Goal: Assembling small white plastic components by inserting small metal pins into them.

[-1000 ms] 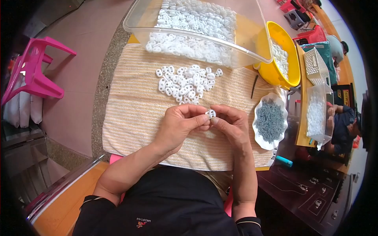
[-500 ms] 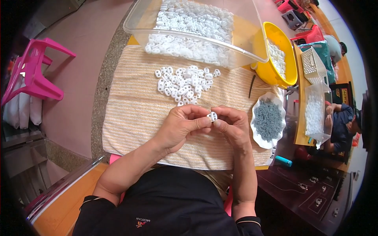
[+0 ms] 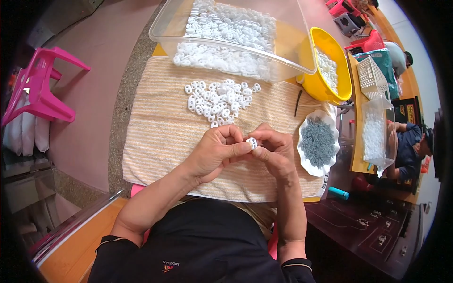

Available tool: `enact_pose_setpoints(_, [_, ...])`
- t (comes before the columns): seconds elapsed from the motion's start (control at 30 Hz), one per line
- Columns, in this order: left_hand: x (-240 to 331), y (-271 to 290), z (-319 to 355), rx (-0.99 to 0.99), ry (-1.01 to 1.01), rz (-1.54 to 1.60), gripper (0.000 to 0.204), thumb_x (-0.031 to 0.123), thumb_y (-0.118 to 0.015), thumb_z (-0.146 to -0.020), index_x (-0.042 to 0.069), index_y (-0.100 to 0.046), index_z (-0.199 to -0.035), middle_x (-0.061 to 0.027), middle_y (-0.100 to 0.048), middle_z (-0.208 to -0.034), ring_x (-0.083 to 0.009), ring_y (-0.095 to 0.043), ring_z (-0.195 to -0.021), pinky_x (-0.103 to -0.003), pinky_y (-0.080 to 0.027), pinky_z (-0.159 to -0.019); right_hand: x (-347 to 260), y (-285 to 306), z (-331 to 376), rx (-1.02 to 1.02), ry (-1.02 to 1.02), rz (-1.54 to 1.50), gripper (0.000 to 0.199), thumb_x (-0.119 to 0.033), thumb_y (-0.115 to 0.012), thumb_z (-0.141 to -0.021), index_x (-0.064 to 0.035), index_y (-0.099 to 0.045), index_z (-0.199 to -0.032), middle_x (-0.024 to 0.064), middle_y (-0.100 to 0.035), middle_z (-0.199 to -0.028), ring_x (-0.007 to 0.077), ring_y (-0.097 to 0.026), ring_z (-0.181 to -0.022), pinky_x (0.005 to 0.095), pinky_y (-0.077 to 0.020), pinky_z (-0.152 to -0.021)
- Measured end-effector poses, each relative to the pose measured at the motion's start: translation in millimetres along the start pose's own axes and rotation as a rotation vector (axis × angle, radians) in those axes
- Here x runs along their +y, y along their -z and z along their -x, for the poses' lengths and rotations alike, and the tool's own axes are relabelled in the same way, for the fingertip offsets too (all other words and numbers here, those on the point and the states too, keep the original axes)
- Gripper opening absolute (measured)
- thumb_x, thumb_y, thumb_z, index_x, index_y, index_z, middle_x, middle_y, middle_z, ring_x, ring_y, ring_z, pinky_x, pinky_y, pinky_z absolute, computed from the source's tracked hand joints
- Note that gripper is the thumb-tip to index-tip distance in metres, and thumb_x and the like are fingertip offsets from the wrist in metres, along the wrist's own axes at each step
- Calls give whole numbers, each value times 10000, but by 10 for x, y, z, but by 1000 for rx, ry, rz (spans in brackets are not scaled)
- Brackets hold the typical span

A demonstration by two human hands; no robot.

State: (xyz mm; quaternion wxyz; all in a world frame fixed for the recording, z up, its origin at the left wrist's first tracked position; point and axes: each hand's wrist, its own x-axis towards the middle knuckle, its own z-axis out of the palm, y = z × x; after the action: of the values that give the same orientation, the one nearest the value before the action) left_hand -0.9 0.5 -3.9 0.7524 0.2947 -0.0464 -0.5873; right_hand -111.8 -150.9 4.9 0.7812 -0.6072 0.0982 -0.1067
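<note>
Above the near part of a striped towel (image 3: 155, 151), a small white oval plastic piece with two holes (image 3: 253, 142) is held between my hands. My left hand (image 3: 219, 152) pinches it between thumb and fingertips from the left. From the right, the thumb and forefinger of my right hand (image 3: 274, 150) close on its edge; whether a smaller part is also between them is too small to tell. Just beyond my fingers lies a loose pile of similar white pieces (image 3: 219, 100). Right of my right hand, a white wavy-rimmed dish (image 3: 304, 162) holds many small grey parts (image 3: 318, 141).
A clear plastic bin (image 3: 236, 49) of white pieces stands at the far edge, beside a yellow tub (image 3: 342, 85) with more. A thin dark strip (image 3: 298, 103) lies near the tub. At left is a pink stool (image 3: 45, 89). Another person (image 3: 408, 151) sits at right by a clear box (image 3: 377, 137).
The white piece has turned slightly in my fingertips, and its holes now look darker. Both hands keep nearly the same place; the whole view has shifted slightly.
</note>
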Motion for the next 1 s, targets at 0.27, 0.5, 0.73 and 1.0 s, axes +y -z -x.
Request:
enact_pose_setpoints(0.27, [-44,-12,13,-15,-30,-40,111,25,-673,-863,57,-573,-827,-44,-639,-867,-144,-643,-822,-295,-556,-778,-80,-9,32,-38,-3,75,271,-46,-734,-798,27,-675,-1052,67,-593,-928,129,-557,-858,239,-448,-750])
enact_pose_setpoints(0.5, [-40,-25,13,-25,-15,-52,101,73,-685,-868,43,-589,-867,-51,-636,-883,-147,-645,-837,-300,-561,-801,-138,-1,52,-16,-12,91,215,-22,-720,-812,12,-614,-995,49,-547,-986,100,-535,-861,221,-451,-737])
enact_pose_setpoints(0.73, [-91,-88,38,47,1,-14,105,99,-663,-891,14,-619,-935,-103,-662,-988,-135,-649,-857,-281,-560,-802,-501,326,1,388,63,592,124,3,-666,-849,22,-642,-968,45,-652,-828,104,-619,-752,228,-503,-699])
enact_pose_setpoints(1.0, [-129,-98,35,88,-51,-154,96,84,-671,-881,-1,-643,-914,-104,-674,-963,-114,-638,-815,-265,-553,-787,-1079,796,-423,769,477,1404,244,-51,-671,-860,25,-648,-1090,86,-674,-867,118,-627,-714,232,-510,-635])
